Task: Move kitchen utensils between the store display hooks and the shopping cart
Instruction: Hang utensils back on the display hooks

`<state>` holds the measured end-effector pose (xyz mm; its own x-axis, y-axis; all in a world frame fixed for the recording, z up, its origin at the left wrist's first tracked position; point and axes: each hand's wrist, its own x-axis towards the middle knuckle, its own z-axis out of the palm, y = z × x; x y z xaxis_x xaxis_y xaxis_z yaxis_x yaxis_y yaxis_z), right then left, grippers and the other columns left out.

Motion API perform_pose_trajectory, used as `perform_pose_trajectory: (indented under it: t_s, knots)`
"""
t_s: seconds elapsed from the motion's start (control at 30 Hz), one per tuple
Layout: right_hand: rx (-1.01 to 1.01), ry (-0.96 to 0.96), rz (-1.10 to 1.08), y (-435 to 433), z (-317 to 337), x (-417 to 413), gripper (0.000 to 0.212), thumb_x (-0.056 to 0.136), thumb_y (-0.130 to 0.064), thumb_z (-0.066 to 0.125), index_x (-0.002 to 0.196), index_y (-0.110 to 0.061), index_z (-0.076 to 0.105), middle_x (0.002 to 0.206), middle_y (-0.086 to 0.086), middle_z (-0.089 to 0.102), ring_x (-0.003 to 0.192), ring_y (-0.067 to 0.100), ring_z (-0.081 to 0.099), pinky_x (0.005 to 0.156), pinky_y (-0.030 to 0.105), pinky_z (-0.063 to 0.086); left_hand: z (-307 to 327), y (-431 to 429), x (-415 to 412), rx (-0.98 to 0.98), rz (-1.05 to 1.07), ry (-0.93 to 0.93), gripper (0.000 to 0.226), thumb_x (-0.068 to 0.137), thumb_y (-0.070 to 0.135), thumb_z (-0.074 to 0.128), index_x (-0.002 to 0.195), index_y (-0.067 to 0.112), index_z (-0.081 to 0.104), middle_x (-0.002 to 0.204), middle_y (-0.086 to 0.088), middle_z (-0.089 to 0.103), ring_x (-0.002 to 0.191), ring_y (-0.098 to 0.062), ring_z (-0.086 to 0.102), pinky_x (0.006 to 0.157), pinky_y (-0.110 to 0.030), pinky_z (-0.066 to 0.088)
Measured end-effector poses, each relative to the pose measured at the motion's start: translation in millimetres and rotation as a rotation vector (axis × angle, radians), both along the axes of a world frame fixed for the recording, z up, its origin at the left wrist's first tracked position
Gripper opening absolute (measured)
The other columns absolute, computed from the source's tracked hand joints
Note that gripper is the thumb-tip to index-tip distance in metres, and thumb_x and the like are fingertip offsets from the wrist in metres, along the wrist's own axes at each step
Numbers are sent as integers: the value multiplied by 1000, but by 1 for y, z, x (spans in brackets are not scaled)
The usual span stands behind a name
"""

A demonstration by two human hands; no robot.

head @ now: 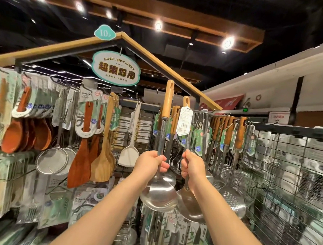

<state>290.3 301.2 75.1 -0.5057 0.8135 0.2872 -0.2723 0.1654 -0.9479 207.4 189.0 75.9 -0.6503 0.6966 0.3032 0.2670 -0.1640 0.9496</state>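
Left hand (151,163): fingers clenched round the steel shaft of a ladle (158,196), just above the bowl, wooden handle pointing up.

Right hand (193,164): fingers wrapped round the shaft of a steel spatula (190,203), same way up, with a paper tag (184,122) hanging below its wooden handle.

Both utensils are upright, side by side, with bowl and blade close together under my wrists. The handle ends reach hook height or above, in front of the display hooks (211,111). As far as I can make out, neither end hole sits on a hook.

Shopping cart: not in view.

Judgement: mid-transfer. Two pieces are in hand, neither hung nor in the cart. With the handle holes up near the rack, hanging looks the likelier step, though the direction isn't certain. I can't tell how many pieces are left to move.
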Motion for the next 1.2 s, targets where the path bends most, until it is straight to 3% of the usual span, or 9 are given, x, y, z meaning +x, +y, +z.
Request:
perform_pose_trajectory:
  t_s: [0.4, 0.53, 0.67, 0.77, 0.83, 0.93, 1.0, 1.1, 1.2]
  knots:
    - [-97, -13, 40, 11, -3, -8, 35, 103, -23, 35, 70, -14, 43, 41, -7, 32, 32, 5, 20, 32, 17, 15, 0, 1, -1, -12, 0, 28, 24, 98, 8, 41, 83, 11, 60, 76, -5, 68, 70, -16, 64, 81, -36, 53]
    - [-133, -72, 43, 29, 3, -21, 35, 103, -25, 36, 70, -14, 43, 39, -6, 37, 31, 5, 23, 35, 15, 18, 0, 0, -2, -11, -11, 46, 21, 98, 10, 41, 87, 8, 59, 75, -4, 66, 68, -14, 62, 82, -34, 51]
    - [-199, -157, 54, 47, 6, -44, 40, 104, -28, 33, 67, -13, 42, 46, 1, 43, 40, 12, 34, 45, 24, 26, -7, 1, -3, -29, -2, 59, 21, 99, 10, 40, 90, 8, 59, 75, -3, 65, 68, -14, 61, 80, -33, 51]
    - [-192, -221, 23, 55, 0, -48, 39, 103, -30, 36, 72, -10, 50, 63, 7, 54, 53, 16, 48, 55, 25, 39, -15, 4, -3, -56, 10, 62, 23, 99, 11, 41, 86, 11, 60, 75, -2, 66, 70, -15, 63, 85, -37, 51]
    - [-162, -283, -31, 63, -9, -48, 38, 101, -33, 39, 87, -5, 60, 76, 8, 60, 70, 19, 56, 72, 29, 45, -20, 5, -3, -59, 10, 63, 23, 99, 11, 41, 86, 12, 60, 75, -1, 66, 68, -13, 63, 78, -32, 51]
    - [-146, -390, -101, 67, -22, -44, 45, 99, -39, 39, 123, -4, 55, 112, 11, 62, 107, 28, 57, 96, 38, 40, -30, 8, 0, -57, 4, 47, 20, 98, 11, 42, 91, 10, 61, 75, -1, 67, 66, -12, 62, 66, -25, 49]
    - [-151, -423, -116, 60, -26, -34, 46, 100, -37, 38, 130, -4, 50, 130, 13, 55, 120, 30, 50, 102, 40, 35, -38, 11, 2, -58, -2, 38, 21, 98, 10, 43, 88, 10, 62, 73, -1, 67, 64, -12, 61, 66, -25, 48]
    - [-125, -356, -165, 54, -29, -25, 42, 102, -29, 34, 131, -2, 49, 135, 13, 50, 122, 29, 45, 101, 39, 34, -49, 15, 7, -59, -15, 31, 25, 97, 9, 43, 81, 12, 62, 73, -2, 67, 63, -12, 61, 67, -24, 47]
    - [-64, -197, -199, 36, -34, -19, 29, 100, -26, 36, 116, -13, 57, 127, 9, 57, 104, 21, 49, 89, 33, 34, -58, 21, 13, -58, -33, 15, 26, 97, 9, 43, 79, 13, 61, 71, -2, 67, 64, -14, 62, 68, -27, 47]
